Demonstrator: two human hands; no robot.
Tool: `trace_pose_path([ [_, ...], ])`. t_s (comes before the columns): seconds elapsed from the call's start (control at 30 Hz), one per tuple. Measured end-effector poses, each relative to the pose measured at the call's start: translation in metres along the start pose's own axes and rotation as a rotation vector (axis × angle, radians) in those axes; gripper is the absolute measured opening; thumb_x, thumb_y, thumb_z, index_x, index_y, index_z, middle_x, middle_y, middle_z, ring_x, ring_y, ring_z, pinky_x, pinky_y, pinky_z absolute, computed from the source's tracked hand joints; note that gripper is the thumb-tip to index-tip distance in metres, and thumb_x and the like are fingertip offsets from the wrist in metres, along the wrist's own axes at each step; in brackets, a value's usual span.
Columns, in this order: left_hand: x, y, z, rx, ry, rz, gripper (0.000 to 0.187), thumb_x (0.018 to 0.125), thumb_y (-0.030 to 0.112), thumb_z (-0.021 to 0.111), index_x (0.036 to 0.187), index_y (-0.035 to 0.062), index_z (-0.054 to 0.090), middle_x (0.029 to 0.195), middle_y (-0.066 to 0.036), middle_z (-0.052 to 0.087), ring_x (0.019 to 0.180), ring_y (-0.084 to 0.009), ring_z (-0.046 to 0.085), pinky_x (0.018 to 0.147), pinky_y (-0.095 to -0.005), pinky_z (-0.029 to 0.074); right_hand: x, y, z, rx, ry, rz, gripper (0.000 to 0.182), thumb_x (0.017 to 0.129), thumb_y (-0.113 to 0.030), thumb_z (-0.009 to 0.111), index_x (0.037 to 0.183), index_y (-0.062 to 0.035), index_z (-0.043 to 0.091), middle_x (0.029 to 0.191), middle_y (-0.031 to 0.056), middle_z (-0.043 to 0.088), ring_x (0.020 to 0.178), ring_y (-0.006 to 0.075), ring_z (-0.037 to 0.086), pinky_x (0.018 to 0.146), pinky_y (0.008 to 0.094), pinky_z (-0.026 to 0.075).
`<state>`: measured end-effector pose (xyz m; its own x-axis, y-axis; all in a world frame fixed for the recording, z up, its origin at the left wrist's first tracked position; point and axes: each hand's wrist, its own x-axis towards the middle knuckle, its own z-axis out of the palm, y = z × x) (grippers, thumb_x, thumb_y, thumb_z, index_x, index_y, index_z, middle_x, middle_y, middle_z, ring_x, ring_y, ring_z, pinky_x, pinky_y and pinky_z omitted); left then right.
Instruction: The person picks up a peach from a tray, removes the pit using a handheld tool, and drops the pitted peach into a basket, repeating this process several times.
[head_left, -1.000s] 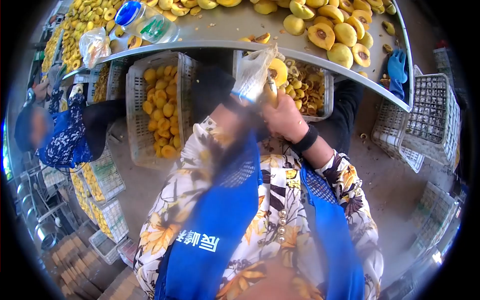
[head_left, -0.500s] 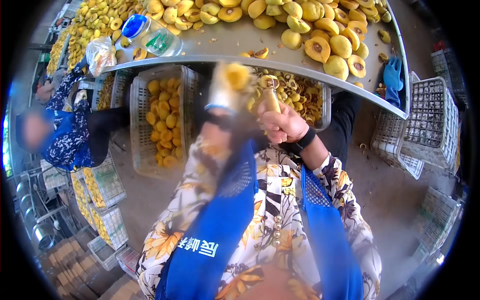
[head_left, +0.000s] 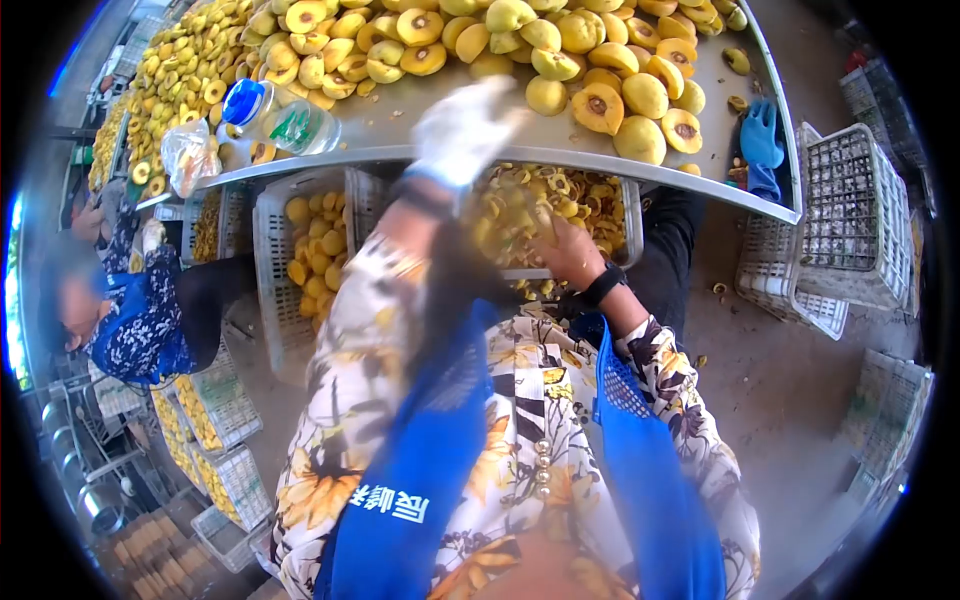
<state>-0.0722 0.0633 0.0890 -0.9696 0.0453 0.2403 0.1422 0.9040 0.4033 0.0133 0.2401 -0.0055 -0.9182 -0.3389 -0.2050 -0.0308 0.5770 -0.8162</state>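
My left hand (head_left: pixel 465 135), in a white glove and blurred by motion, reaches over the front edge of the metal table (head_left: pixel 400 125). Its fingers look spread, and I see nothing between them; halved yellow peaches (head_left: pixel 600 107) lie just beyond. My bare right hand (head_left: pixel 572 252), a black band at its wrist, is closed around the light handle of a pitting tool (head_left: pixel 544 222). The tool is smeared and its ring end is hard to make out. Below it sits a crate of peach pits and scraps (head_left: pixel 585 205).
Peach halves (head_left: pixel 320 65) are heaped along the table's far side. A blue-capped bottle (head_left: pixel 290 120), a plastic bag (head_left: pixel 188 157) and a blue glove (head_left: pixel 762 150) lie on it. A crate of peaches (head_left: pixel 275 290) stands at left, stacked crates (head_left: pixel 850 220) at right. Another person (head_left: pixel 145 310) sits at left.
My left hand has moved up and forward over the table; the peach half it held no longer shows in it. My right hand has lowered slightly with the pitting tool.
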Motion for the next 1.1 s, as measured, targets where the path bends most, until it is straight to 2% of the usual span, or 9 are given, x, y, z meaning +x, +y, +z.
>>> trace_pose_path([
  [0.17,0.061,0.088,0.074,0.14,-0.432,0.18,0.059,0.072,0.042,0.061,0.121,0.0145,0.045,0.103,-0.017,0.058,0.099,-0.0283,0.056,0.084,-0.0366,0.044,-0.026,0.005,-0.025,0.027,0.103,-0.045,0.032,0.075,-0.022,0.062,0.095,0.0014,0.054,0.076,0.025,0.058,0.073,0.0406,0.057,0.062,0.043,0.045],
  [0.27,0.078,0.089,0.073,0.006,-0.554,0.11,0.053,0.067,0.037,0.064,0.114,0.0141,0.054,0.106,-0.014,0.059,0.1,-0.0267,0.055,0.085,-0.0338,0.044,-0.042,-0.003,-0.043,0.02,0.235,-0.002,0.026,0.078,-0.018,0.061,0.094,0.0009,0.054,0.069,0.0167,0.06,0.06,0.0275,0.059,0.057,0.0345,0.047],
  [0.4,0.054,0.08,0.044,-0.017,-0.427,0.151,0.069,0.061,0.038,0.071,0.122,0.0172,0.046,0.115,-0.014,0.052,0.103,-0.0296,0.054,0.086,-0.0376,0.044,-0.024,0.019,-0.048,0.394,0.444,0.018,0.019,0.085,-0.014,0.054,0.1,-0.0017,0.052,0.07,0.0009,0.055,0.059,0.008,0.053,0.052,0.0218,0.043],
  [0.6,-0.019,0.056,0.006,-0.059,-0.18,0.608,0.064,0.071,0.028,0.067,0.125,0.0055,0.041,0.115,-0.014,0.053,0.101,-0.028,0.055,0.084,-0.0354,0.046,0.013,-0.019,-0.058,0.84,0.188,-0.133,0.03,0.09,-0.024,0.05,0.108,-0.0001,0.047,0.082,0.002,0.054,0.072,0.0093,0.054,0.063,0.021,0.044],
  [0.73,-0.053,0.029,-0.021,-0.593,-0.062,0.337,0.066,0.08,0.032,0.063,0.13,0.0001,0.034,0.123,-0.011,0.047,0.101,-0.0153,0.052,0.083,-0.0301,0.045,0.018,-0.032,-0.037,1.083,0.04,-0.075,0.027,0.089,-0.024,0.05,0.106,-0.0021,0.048,0.081,0.0023,0.056,0.07,0.0093,0.054,0.061,0.0224,0.044],
  [0.77,-0.062,0.02,-0.011,-0.873,-0.068,0.097,0.064,0.082,0.035,0.06,0.13,0.0012,0.034,0.123,-0.011,0.047,0.101,-0.0159,0.052,0.083,-0.0299,0.045,0.017,-0.027,-0.037,1.148,-0.058,-0.017,0.027,0.089,-0.023,0.05,0.106,-0.0022,0.048,0.081,0.0034,0.057,0.07,0.0098,0.054,0.061,0.0235,0.045],
  [0.9,-0.083,0.011,0.03,-1.893,-0.184,-0.616,0.053,0.087,0.05,0.045,0.121,0.0085,0.044,0.11,-0.007,0.052,0.096,-0.0179,0.054,0.077,-0.0323,0.048,0.023,-0.041,-0.001,0.551,0.26,-0.111,0.03,0.086,-0.022,0.052,0.107,-0.0005,0.047,0.076,0.0125,0.06,0.065,0.0238,0.059,0.06,0.0337,0.049],
  [0.93,-0.088,0.008,0.037,-1.909,-0.145,-0.677,0.051,0.087,0.049,0.045,0.118,0.0086,0.046,0.108,-0.007,0.053,0.094,-0.0179,0.055,0.076,-0.0326,0.049,0.02,-0.046,-0.002,0.183,0.375,-0.101,0.032,0.084,-0.021,0.055,0.107,-0.0002,0.047,0.077,0.0155,0.061,0.067,0.0289,0.061,0.062,0.0363,0.048],
  [1.1,-0.084,0.008,0.039,-1.816,0.085,-0.719,0.042,0.09,0.045,0.043,0.108,0.0076,0.052,0.096,-0.006,0.058,0.088,-0.0179,0.057,0.073,-0.0318,0.05,-0.002,-0.068,-0.018,0.007,0.283,-0.088,0.036,0.079,-0.019,0.059,0.108,-0.0016,0.046,0.082,0.025,0.059,0.079,0.0405,0.058,0.066,0.0419,0.047],
])
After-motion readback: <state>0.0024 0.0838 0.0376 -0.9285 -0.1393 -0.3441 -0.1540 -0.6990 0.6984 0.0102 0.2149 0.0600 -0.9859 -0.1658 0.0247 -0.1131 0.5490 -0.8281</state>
